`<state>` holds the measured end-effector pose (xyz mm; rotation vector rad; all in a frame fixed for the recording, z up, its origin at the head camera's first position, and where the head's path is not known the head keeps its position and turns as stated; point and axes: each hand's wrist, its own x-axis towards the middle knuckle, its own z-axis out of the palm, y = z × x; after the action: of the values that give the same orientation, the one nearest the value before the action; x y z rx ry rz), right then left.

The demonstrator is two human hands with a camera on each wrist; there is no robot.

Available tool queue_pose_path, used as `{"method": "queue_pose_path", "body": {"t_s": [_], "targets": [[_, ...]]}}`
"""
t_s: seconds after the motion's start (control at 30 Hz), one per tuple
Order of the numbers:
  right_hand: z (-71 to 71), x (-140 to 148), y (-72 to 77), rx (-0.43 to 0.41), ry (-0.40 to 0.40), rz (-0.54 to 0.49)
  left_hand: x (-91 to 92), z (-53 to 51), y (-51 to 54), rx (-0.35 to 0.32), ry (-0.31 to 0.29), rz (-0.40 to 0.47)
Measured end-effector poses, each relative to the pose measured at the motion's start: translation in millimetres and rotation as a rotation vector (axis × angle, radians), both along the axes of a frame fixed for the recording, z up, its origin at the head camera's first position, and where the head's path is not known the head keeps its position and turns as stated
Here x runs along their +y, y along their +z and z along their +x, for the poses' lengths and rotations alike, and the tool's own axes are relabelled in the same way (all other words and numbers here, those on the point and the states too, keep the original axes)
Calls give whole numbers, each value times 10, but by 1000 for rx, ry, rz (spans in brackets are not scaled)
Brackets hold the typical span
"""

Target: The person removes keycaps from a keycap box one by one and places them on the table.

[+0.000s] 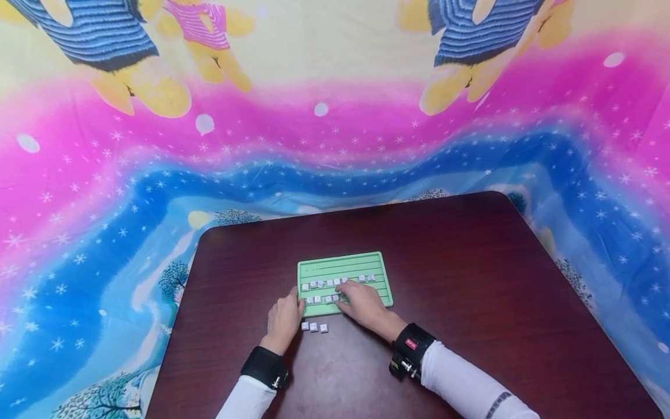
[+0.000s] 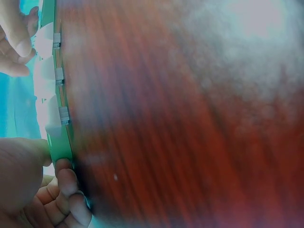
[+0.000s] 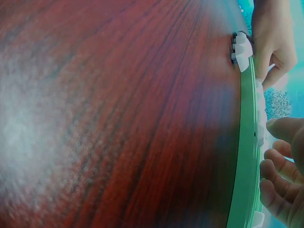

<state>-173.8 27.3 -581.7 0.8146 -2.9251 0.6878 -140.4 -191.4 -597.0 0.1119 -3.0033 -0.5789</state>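
Observation:
A light green board (image 1: 340, 265) with ridged rows lies on the table, carrying two rows of small white keycap-like pieces (image 1: 313, 284). My left hand (image 1: 284, 318) grips the board's left edge; in the left wrist view its thumb lies over the green rim (image 2: 60, 145) and its fingers curl against the side. Above the board's lower middle is my right hand (image 1: 364, 304), its thumb and fingers apart beside the pieces. The right wrist view shows nothing between those fingers (image 3: 280, 166); whether they touch a piece is unclear.
Three loose white pieces (image 1: 313, 327) sit on the dark red-brown table (image 1: 445, 250), just in front of the board near my left hand. A patterned pink and blue cloth (image 1: 335, 134) hangs behind and around the table.

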Motion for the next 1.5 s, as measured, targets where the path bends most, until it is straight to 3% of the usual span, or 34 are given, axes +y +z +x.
{"method": "queue_pose_path", "body": {"t_s": [0.63, 1.5], "targets": [[-44, -63, -39, -52, 4, 39, 14, -9, -14, -4, 11, 11], [-69, -73, -68, -37, 17, 47, 10, -14, -32, 16, 8, -2]]}}
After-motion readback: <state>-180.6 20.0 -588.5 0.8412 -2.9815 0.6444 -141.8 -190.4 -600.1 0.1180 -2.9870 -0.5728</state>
